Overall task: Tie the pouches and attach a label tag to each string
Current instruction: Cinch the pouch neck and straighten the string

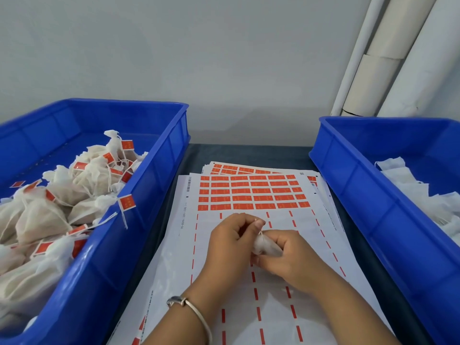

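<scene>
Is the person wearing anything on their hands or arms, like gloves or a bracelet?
No gloves and no sleeves in view: both forearms are bare. The left hand has a thin silver bangle round its wrist, with a small knot-like clasp. The right hand wears nothing that shows.

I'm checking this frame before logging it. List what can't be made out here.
Head view only:
- Knot on the pouch: hidden by the right hand and the left hand, which pinches its string.
- Print on the red labels on the sticker sheet: too small.
- Left bin and right bin: cut off by the frame edges.
- Pouches in the right bin: mostly hidden behind its wall.
</scene>
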{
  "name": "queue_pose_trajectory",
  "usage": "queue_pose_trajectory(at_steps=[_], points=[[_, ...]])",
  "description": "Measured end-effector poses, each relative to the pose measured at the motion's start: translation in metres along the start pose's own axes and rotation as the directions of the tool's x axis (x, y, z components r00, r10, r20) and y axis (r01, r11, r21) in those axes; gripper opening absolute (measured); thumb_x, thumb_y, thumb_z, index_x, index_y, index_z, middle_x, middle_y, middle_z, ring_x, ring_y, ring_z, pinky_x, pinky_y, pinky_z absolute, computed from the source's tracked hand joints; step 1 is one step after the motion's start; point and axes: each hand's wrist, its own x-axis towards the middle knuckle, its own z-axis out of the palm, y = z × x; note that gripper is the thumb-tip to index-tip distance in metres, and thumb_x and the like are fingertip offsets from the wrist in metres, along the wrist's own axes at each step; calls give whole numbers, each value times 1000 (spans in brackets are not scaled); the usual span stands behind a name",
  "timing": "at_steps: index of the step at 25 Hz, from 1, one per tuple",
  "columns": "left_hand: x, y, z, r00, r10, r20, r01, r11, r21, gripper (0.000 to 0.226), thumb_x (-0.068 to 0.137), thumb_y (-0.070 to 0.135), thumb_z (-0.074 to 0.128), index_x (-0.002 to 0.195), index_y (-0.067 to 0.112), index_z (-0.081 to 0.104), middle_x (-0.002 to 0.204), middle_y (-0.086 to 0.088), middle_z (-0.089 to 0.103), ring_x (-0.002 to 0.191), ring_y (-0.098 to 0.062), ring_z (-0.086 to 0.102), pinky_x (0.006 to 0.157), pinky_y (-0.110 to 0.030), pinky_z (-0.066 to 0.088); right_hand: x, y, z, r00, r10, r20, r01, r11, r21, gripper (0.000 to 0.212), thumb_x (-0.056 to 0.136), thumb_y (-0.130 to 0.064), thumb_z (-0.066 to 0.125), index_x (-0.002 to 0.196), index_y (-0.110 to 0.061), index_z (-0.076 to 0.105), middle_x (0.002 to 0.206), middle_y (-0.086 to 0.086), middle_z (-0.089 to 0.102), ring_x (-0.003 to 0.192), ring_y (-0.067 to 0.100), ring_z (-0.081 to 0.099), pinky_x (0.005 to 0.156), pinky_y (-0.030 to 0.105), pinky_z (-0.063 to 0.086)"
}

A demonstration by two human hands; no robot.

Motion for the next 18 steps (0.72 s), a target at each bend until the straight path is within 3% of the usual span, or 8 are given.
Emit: queue_pose_trajectory(at_steps=[5, 7, 9, 11, 14, 18], points=[[4, -2, 5, 980, -198, -12, 197, 977, -83, 23, 93, 25, 55, 72, 19, 62, 62, 6, 62, 55, -4, 59, 52, -11, 48, 1, 3, -1, 972, 12, -236, -18, 1000, -20, 36, 77, -17, 75, 92, -38, 50, 91, -16, 63, 83, 3, 62, 59, 5, 46], [5, -1, 6, 961, -274, 35, 277, 950, -147, 24, 95, 25, 52, 76, 18, 64, 65, 4, 65, 62, -11, 63, 62, -22, 53, 1, 4, 2, 952, -43, -304, 25, 998, -62, 37, 76, -18, 74, 89, -43, 51, 86, -22, 60, 85, -5, 59, 59, 1, 44], [5, 0, 5, 941, -325, 92, 338, 908, -249, 24, 96, 24, 49, 82, 16, 68, 79, -7, 70, 79, -27, 67, 74, -33, 56, 1, 3, 6, 929, -123, -348, 86, 989, -120, 36, 76, -18, 74, 83, -46, 53, 81, -28, 57, 90, -15, 53, 61, -2, 41], [4, 0, 3, 932, -345, 116, 363, 876, -317, 25, 96, 22, 50, 84, 11, 69, 88, -18, 69, 83, -35, 64, 83, -42, 53, 1, 3, 7, 907, -187, -378, 131, 977, -169, 39, 77, -15, 74, 78, -48, 52, 79, -32, 54, 92, -21, 49, 65, -5, 38], [6, 1, 2, 920, -380, 96, 386, 840, -380, 25, 94, 21, 53, 80, 10, 70, 82, -20, 66, 75, -28, 58, 86, -46, 51, 3, 3, 7, 895, -208, -394, 142, 971, -191, 42, 79, -12, 72, 77, -49, 52, 80, -35, 52, 92, -25, 47, 69, -8, 34], [9, -4, 3, 911, -406, 65, 394, 817, -421, 24, 94, 22, 54, 78, 16, 72, 73, -11, 68, 71, -22, 60, 77, -36, 55, 4, 3, 8, 916, -195, -351, 117, 965, -233, 33, 84, -18, 69, 86, -47, 52, 83, -38, 47, 89, -29, 45, 66, -10, 31]])
